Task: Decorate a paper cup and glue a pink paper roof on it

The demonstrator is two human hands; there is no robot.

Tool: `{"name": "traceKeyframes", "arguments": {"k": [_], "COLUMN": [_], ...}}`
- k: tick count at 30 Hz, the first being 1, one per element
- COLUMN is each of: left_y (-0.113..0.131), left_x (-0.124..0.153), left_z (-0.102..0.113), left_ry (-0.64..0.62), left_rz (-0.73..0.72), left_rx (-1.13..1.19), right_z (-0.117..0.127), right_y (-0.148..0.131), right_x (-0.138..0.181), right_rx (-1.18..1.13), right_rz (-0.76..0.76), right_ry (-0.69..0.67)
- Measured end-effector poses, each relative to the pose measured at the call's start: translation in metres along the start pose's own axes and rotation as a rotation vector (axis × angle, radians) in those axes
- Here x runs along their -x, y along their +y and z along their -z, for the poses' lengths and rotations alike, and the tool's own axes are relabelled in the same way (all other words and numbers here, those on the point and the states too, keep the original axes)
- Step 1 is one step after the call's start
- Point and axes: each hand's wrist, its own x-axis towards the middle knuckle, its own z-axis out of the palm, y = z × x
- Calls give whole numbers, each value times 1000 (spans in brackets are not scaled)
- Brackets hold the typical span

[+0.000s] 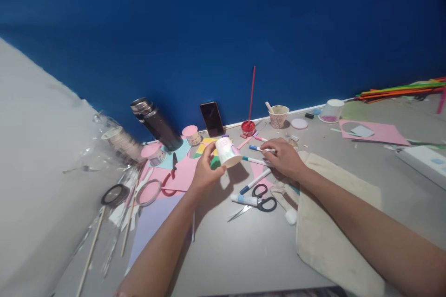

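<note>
Beyond the left hand [206, 171] and to its left, I see a black vacuum flask [162, 127]. Those fingers grasp a tilted white paper cup [228, 152] with coloured markings. Black-handled scissors [259, 199] lie nearer the body than the right hand [284, 158], whose bent fingers meet a blue-capped marker [255, 148]; whether gripping, I can't tell.

Spread across the desk [244, 250]: markers [257, 148] behind scissors [259, 205], phone [212, 119] farther back, flask [158, 125] to the left, cloth [324, 241] to the right.
</note>
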Motion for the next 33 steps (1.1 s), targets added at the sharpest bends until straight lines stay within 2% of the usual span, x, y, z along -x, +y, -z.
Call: {"name": "traceKeyframes", "arguments": {"k": [3,6,9,11,14,17,21,24,29,33], "left_y": [3,16,26,24,11,3,6,9,7,4], "left_x": [-1,3,7,7,6,9,17,21,23,24], "left_z": [16,26,31,31,23,8,-9,-13,-8,-6], "left_ry": [-84,-142,-162,-91,55,69,11,-20,-49,-60], "left_rz": [69,34,-65,-158,-311,-414,-486,-497,-494,-514], "left_rx": [355,384,136,-133,-516,-744,-822,-820,-805,-793], "right_z": [-1,3,21,36,51,49,36,30,21,17], "right_y": [-2,-6,-9,-11,-15,-21,-27,-27,-19,-18], "right_x": [1,1,-10,-28,-70,-120,-175,-198,-206,-194], "right_rx": [-32,-75,-119,-128,-86,-27,12,64,145,189], "right_rz": [-10,-41,-105,-157,-215,-270,-333,-382,-393,-295], "right_ry": [46,79,101,118,133,149,197,231,159,102]}}
